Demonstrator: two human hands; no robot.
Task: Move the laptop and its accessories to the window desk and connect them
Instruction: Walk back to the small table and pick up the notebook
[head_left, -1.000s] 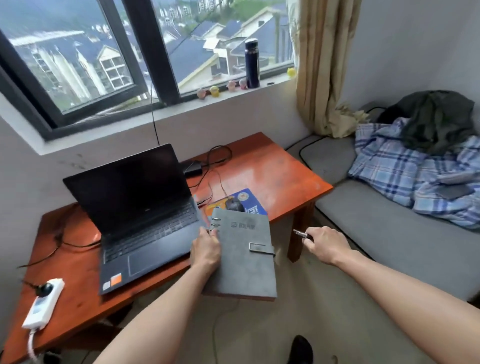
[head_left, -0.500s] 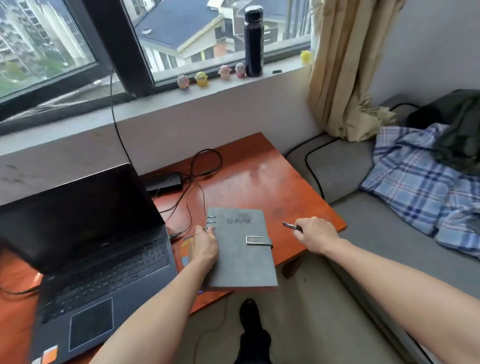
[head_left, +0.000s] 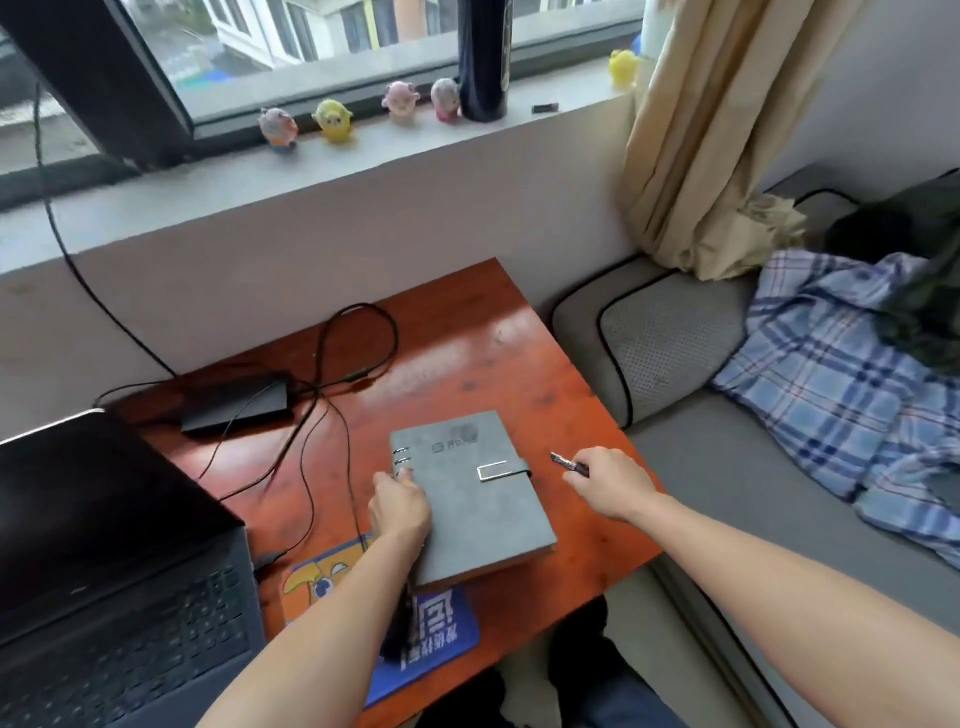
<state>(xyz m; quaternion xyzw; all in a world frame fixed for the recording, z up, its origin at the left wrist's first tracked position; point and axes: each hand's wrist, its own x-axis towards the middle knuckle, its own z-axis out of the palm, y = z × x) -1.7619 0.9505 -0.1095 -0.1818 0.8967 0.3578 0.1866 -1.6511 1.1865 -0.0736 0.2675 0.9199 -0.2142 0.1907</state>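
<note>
The left hand (head_left: 400, 506) has its grip on the spine edge of the grey notebook (head_left: 472, 499). The right hand (head_left: 610, 483), at its 3 o'clock, pinches a pen (head_left: 569, 464). On the bench (head_left: 467, 353) the laptop (head_left: 104, 545) stands open at 8 o'clock and the power brick (head_left: 236, 408) lies at 10 o'clock. The moving looks largely done. I cannot tell whether the leads are plugged in.

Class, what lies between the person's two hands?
In the head view, a grey notebook lies between the left hand, which holds its ringed edge, and the right hand, which holds a pen.
</note>
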